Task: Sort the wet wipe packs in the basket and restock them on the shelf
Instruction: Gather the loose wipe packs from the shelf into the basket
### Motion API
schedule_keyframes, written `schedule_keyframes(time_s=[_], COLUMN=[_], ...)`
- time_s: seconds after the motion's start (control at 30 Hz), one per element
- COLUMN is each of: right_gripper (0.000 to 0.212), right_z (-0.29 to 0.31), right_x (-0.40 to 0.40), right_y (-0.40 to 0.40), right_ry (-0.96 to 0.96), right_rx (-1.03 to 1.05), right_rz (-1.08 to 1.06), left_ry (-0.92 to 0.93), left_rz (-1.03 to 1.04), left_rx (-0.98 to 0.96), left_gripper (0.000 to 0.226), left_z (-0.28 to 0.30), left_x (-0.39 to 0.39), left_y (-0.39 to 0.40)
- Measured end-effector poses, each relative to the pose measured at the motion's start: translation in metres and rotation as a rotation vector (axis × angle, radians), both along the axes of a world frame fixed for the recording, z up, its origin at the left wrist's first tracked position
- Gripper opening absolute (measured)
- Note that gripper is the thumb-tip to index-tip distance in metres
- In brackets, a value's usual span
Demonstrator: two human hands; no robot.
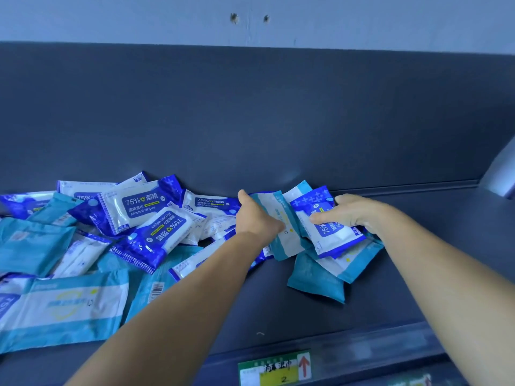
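Left hand gripping a teal pack, long axis running away toward the shelf's back. Right hand pinching a dark blue pack, likewise lengthwise. Both on the shelf, loose pile of packs at left.

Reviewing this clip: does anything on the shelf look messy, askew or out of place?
Yes. The wet wipe packs lie in a loose heap on the shelf, dark blue and teal kinds mixed, tilted every way, some face down. The left hand and right hand grip a mixed bunch. No damage shows.
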State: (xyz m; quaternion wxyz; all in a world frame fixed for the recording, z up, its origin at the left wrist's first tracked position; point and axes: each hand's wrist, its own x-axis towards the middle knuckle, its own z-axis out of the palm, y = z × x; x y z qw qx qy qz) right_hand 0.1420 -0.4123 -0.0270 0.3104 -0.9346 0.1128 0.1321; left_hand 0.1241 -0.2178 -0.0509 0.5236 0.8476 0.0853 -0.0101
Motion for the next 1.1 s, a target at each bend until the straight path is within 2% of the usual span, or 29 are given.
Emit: schedule_keyframes(time_s=[0.07,0.2,0.3,0.37,0.57,0.77,1.1], right_gripper=[0.066,0.039,0.035,0.035,0.032,0.032,0.037], right_z=[-0.002,-0.008,-0.005,-0.003,-0.004,0.003,0.027], right_x=[-0.002,-0.005,-0.009,-0.013,-0.027,-0.046,-0.147], right_y=[0.001,-0.001,0.001,0.003,0.005,0.008,0.028], right_ry=[-0.008,-0.026,-0.107,-0.175,-0.346,-0.585,-0.802], right_rx=[0.013,0.210,0.284,0.332,0.442,0.471,0.428], right_rz=[-0.021,-0.017,-0.040,-0.060,-0.098,-0.237,-0.408], left_ry=[0.005,0.033,0.022,-0.026,-0.112,-0.263,-0.332], left_rz=[0.015,0.030,0.019,0.014,-0.024,-0.010,-0.279], left_rx=[-0.043,-0.171,-0.247,-0.252,-0.204,-0.243,-0.324], left_gripper=[0.092,0.062,0.036,0.027,0.027,0.024,0.027], left_z=[0.000,0.000,0.001,0.004,0.012,0.030,0.048], left_x=[0.000,-0.001,0.001,0.001,-0.004,-0.015,-0.086], left_y=[-0.002,-0.006,-0.009,-0.009,-0.007,-0.007,-0.010])
